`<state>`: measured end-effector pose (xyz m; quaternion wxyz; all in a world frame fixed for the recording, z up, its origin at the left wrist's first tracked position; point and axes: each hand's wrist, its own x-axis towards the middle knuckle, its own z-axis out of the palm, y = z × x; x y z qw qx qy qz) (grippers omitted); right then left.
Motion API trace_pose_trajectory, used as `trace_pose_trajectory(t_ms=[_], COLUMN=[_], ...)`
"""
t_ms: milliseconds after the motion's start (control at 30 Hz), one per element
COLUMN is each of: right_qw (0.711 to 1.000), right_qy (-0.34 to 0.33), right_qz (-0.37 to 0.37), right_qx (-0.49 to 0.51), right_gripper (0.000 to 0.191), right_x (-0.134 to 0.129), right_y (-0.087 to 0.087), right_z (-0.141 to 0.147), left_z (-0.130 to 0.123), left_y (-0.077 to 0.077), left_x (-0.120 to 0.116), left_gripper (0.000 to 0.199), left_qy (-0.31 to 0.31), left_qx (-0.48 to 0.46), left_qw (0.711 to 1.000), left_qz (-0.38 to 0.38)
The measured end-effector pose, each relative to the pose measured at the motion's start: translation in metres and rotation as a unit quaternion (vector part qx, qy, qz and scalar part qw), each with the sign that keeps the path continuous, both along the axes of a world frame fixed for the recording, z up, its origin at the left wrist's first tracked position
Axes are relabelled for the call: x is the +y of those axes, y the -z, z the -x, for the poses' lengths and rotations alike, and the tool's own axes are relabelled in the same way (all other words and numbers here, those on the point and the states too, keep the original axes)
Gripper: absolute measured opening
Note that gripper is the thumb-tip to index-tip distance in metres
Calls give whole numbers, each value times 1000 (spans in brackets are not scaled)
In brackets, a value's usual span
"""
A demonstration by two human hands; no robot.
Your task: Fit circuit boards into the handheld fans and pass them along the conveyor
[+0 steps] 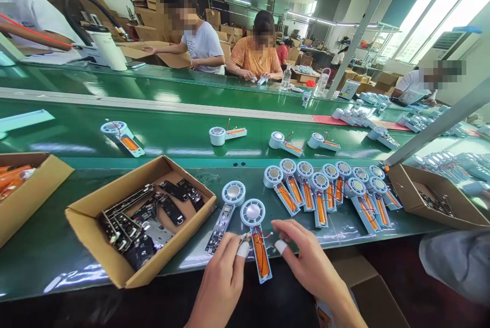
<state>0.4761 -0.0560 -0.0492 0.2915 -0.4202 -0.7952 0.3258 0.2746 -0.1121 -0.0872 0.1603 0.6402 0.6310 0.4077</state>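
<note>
In front of me a light-blue fan body (253, 212) lies on the bench, its round head away from me. Its open handle holds an orange battery (261, 256) and thin red wires. My left hand (225, 272) is pinched at the left side of the handle's top; what its fingertips hold is too small to make out. My right hand (306, 259) hovers to the right of the handle, thumb and fingers apart with nothing between them. Both thumbs wear white covers. Left of this unit lies another fan body (233, 193) with a dark circuit board (220, 228) along its handle.
A cardboard box (88, 231) of circuit boards stands at left, beside a box of orange parts (38, 192). Several fan bodies (319, 182) cluster at right, near another box (411, 200). More units lie along the green belt (179, 144). Co-workers (204, 44) sit across.
</note>
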Motion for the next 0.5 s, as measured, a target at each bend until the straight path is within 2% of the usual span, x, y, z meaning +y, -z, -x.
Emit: trace_pose_trajectory(t_ms=[67, 133, 300, 367, 500], right_qw=[998, 997, 970, 958, 965], right_qy=[-43, -69, -130, -149, -181], right_qz=[12, -15, -179, -213, -187], right_qx=[-33, -40, -106, -122, -32], right_gripper=[46, 41, 43, 35, 21], right_x=[1, 4, 11, 14, 21], right_y=[2, 2, -7, -10, -3], right_z=[3, 8, 15, 17, 24], left_z=[1, 1, 1, 0, -2], left_y=[7, 14, 24, 23, 15], left_x=[-4, -8, -14, -16, -18], left_gripper=[32, 33, 40, 41, 34], left_qy=[-28, -46, -77, -85, -52], left_qx=[4, 4, -13, -44, -136], left_qw=[1000, 999, 997, 995, 984], left_qz=[-13, -26, -3, 18, 104])
